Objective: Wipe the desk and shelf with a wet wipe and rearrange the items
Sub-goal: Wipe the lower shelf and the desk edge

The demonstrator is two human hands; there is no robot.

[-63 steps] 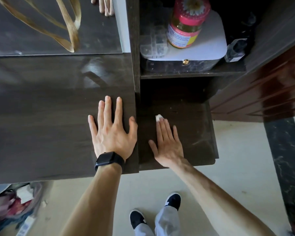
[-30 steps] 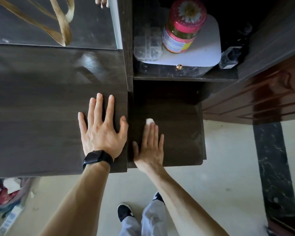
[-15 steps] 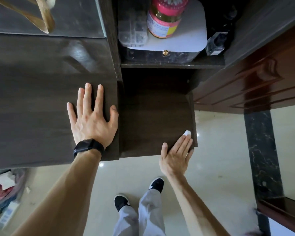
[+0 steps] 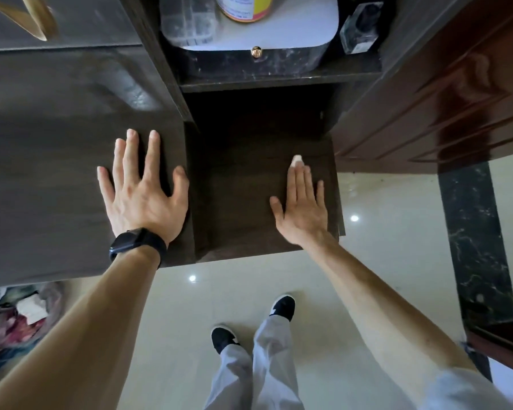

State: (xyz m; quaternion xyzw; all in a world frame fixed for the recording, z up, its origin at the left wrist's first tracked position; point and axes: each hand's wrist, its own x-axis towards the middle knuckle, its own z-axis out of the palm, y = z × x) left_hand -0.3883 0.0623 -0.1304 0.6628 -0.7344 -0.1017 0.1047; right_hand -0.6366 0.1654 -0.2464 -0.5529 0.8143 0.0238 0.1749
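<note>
My right hand (image 4: 304,208) lies flat on the lower dark shelf (image 4: 237,184), near its right edge. It presses a small white wet wipe (image 4: 296,161) under its fingers; only the wipe's tip shows past the fingertips. My left hand (image 4: 142,190), with a black watch on the wrist, rests palm down and fingers spread on the dark desk top (image 4: 48,179), close to the desk's right edge.
The upper shelf holds a white-lidded box with a gold knob (image 4: 279,31), a clear compartment case (image 4: 187,19), a yellow-labelled jar (image 4: 243,7) and a small dark bottle (image 4: 359,28). A brown door (image 4: 444,93) stands on the right. A bag of rubbish (image 4: 15,318) lies on the floor at the left.
My right hand has slid the wipe from the shelf's front right corner forward along the right side. Before that it swept from the left side to the right. The left hand stayed put.
</note>
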